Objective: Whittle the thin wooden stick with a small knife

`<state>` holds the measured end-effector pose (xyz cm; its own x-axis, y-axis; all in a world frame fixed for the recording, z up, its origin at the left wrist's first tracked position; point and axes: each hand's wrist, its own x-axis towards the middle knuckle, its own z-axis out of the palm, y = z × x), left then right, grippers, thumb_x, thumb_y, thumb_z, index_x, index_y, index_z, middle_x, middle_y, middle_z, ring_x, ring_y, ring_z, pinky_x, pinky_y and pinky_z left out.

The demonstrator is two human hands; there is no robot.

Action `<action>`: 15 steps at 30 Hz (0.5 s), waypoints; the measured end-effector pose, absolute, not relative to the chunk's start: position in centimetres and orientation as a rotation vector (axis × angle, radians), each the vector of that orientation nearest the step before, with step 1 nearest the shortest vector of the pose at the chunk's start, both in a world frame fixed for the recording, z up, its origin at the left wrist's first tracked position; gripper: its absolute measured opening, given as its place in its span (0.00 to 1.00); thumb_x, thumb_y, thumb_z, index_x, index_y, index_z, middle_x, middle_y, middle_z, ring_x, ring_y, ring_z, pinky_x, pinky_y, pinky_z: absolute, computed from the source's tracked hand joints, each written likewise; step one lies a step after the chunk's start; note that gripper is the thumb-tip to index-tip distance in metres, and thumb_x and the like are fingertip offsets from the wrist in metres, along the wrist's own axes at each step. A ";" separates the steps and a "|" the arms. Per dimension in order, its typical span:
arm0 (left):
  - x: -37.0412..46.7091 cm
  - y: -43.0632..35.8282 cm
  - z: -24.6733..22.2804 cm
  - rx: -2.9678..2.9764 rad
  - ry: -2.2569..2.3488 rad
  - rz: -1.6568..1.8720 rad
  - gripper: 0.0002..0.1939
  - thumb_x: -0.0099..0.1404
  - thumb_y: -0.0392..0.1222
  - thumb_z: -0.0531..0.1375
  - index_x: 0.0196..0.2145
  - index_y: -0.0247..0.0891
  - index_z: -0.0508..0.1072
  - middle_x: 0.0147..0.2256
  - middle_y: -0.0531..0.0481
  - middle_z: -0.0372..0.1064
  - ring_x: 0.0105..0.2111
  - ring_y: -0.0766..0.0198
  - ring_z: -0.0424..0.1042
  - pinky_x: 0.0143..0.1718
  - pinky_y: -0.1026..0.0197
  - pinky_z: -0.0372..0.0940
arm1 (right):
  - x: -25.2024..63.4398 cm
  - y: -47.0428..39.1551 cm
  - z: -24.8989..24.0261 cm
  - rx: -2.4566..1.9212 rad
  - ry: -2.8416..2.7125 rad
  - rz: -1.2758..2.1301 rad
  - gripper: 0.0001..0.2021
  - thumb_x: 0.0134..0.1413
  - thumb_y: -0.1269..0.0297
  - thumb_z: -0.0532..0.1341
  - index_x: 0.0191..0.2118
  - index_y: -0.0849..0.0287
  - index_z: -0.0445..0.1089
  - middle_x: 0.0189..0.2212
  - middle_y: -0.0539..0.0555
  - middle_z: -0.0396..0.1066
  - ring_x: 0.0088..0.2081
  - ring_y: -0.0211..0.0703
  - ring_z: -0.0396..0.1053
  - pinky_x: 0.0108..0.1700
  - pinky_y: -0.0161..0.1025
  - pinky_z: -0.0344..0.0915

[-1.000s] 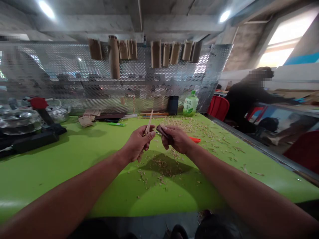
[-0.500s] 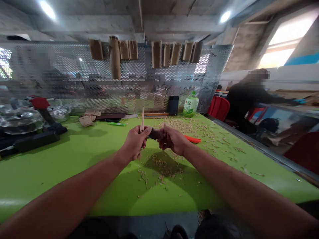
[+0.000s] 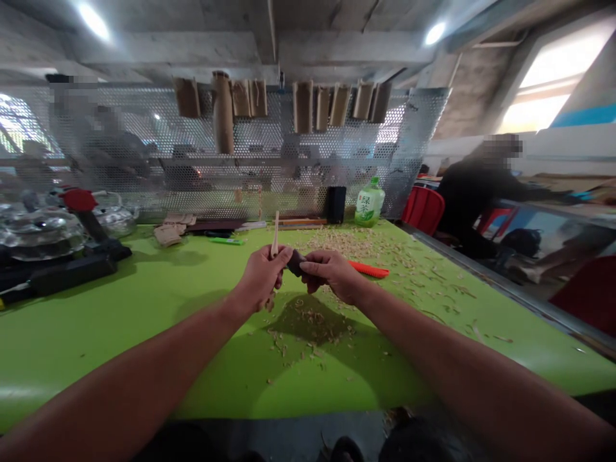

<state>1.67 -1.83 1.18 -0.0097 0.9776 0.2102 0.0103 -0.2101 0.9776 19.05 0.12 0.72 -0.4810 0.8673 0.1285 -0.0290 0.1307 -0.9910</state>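
Observation:
My left hand (image 3: 262, 273) is closed around a thin pale wooden stick (image 3: 276, 231), which stands upright out of its grip. Its thumb also touches a small dark piece (image 3: 295, 263) between the hands. On the other side my right hand (image 3: 330, 273) pinches that dark piece between thumb and fingers. Both hands are held above the green table (image 3: 206, 378). Pale wood shavings (image 3: 312, 321) lie on the surface beneath them. An orange-red ridged tool (image 3: 370, 269) rests just behind my right hand, partly hidden by it.
Glass kettles (image 3: 41, 231) and a red-and-black tool (image 3: 79, 199) stand at the left. At the back are a light-green cutter (image 3: 227, 241), a dark phone-like object (image 3: 336, 204) and a green bottle (image 3: 369, 202). A person (image 3: 474, 186) sits at the right.
My right hand's fingers have closed in on the dark piece, which is now tilted downward to the right. My left hand has barely moved.

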 end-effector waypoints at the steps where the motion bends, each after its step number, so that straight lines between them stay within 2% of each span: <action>1: 1.7 -1.9 1.2 1.335 1.107 1.373 0.17 0.59 0.54 0.61 0.35 0.37 0.70 0.14 0.61 0.55 0.12 0.74 0.52 0.12 0.70 0.48 | 19.1 0.2 0.7 -0.815 -1.615 1.460 0.17 0.43 0.51 0.68 0.29 0.61 0.70 0.21 0.50 0.70 0.19 0.36 0.67 0.24 0.36 0.66; 10: 1.8 -1.8 1.3 1.405 1.170 1.425 0.16 0.55 0.47 0.66 0.36 0.38 0.67 0.20 0.61 0.61 0.12 0.76 0.54 0.12 0.70 0.50 | 19.0 0.5 0.6 -0.833 -1.659 1.220 0.16 0.46 0.51 0.66 0.29 0.60 0.70 0.23 0.49 0.69 0.19 0.33 0.65 0.22 0.34 0.60; 15: 1.4 -1.3 1.2 1.442 1.238 1.409 0.14 0.53 0.44 0.67 0.35 0.37 0.69 0.22 0.59 0.63 0.13 0.76 0.55 0.12 0.70 0.51 | 19.1 0.5 0.4 -0.846 -1.792 1.086 0.16 0.48 0.50 0.65 0.27 0.60 0.70 0.21 0.48 0.67 0.24 0.36 0.66 0.28 0.35 0.61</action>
